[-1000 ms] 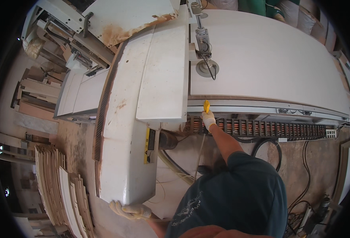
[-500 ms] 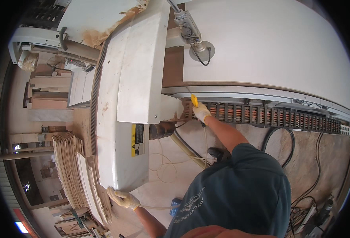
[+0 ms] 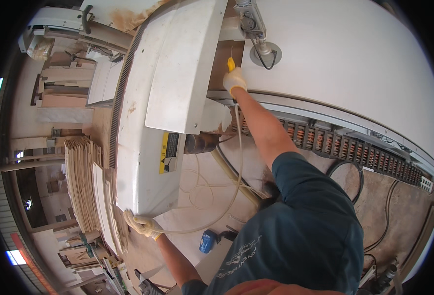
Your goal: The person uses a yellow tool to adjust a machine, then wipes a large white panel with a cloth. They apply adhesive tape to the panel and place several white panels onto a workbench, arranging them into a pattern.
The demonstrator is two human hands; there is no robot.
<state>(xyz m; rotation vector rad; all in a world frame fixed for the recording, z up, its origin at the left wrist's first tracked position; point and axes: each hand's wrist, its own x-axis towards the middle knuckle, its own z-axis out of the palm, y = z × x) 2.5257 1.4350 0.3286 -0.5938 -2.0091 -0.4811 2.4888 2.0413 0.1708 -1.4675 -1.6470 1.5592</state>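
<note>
My gloved right hand (image 3: 235, 81) is closed around a yellow air blow gun (image 3: 231, 64), its thin nozzle pointing away over a brown strip of the machine bed beside the large white panel (image 3: 344, 54). From the gun's lower end a pale air hose (image 3: 238, 152) loops down and left to my gloved left hand (image 3: 143, 225). That hand is closed on the hose, its fingers against the lower corner of the white machine housing (image 3: 148, 184).
A suction-cup-like round foot on a cylinder (image 3: 266, 51) stands by the panel. Along the bed runs a cable chain (image 3: 344, 147). A blue power-tool battery (image 3: 207, 241) and coiled hoses lie on the floor. Stacked boards (image 3: 82, 184) stand left.
My right hand has moved forward with the blow gun, from beside the cable chain to over the bed. The hose now hangs in a wide loop. My left hand stays at the housing corner.
</note>
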